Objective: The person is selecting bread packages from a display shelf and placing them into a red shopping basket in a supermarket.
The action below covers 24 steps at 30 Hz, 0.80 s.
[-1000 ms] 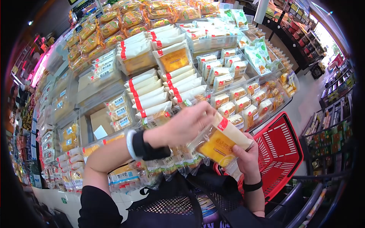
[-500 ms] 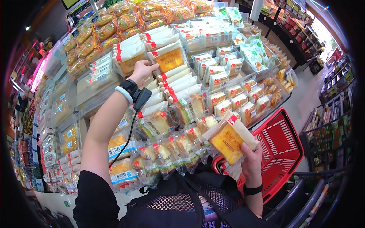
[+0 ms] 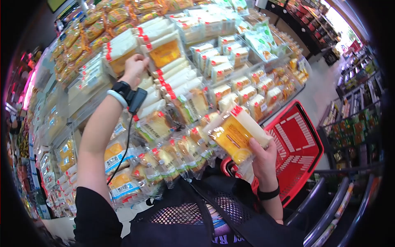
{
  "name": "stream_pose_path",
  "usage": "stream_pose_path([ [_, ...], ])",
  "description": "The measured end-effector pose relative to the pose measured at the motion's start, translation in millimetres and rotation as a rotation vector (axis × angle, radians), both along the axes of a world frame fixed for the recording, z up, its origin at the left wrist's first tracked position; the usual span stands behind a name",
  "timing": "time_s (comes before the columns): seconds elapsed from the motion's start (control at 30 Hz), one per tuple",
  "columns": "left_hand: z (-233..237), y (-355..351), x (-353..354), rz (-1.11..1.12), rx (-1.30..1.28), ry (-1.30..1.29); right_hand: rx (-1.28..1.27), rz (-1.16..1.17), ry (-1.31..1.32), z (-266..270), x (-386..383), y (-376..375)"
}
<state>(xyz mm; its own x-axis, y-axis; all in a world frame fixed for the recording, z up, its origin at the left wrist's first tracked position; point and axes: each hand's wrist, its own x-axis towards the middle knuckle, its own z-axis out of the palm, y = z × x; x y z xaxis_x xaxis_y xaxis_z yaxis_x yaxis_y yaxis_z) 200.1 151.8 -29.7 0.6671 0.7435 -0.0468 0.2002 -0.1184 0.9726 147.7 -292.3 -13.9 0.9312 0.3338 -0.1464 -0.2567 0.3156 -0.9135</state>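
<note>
My right hand [image 3: 263,154] grips a packaged bread slice [image 3: 232,136] by its lower right side. The clear pack shows a yellow-orange slice and has a white top with a red label. At the display, my left hand [image 3: 135,68] has its fingers curled between two rows of similar packs. Its fingertips are close to the front bread pack [image 3: 164,53] of the right row, and another bread pack [image 3: 119,61] lies just beyond it on the left. Whatever its fingers hold, if anything, is hidden.
Sandwich packs [image 3: 222,68] and bagged rolls [image 3: 164,164] fill the display around my hands. A red shopping basket [image 3: 294,152] is at my right, beside metal rails [image 3: 329,210]. A black device [image 3: 138,101] with a cable is on my left wrist.
The whole scene has shifted left and slightly down-tilted with my head. My left fingers have drawn in and come off the front pack's corner. My right hand still holds its pack.
</note>
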Motion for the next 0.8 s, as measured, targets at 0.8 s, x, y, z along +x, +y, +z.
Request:
stream_pose_path([
  [0.8,44.3,-55.6,-68.1,-0.339,-0.814,-0.541,0.349,-0.064,0.277,-11.7,-2.5,-14.9],
])
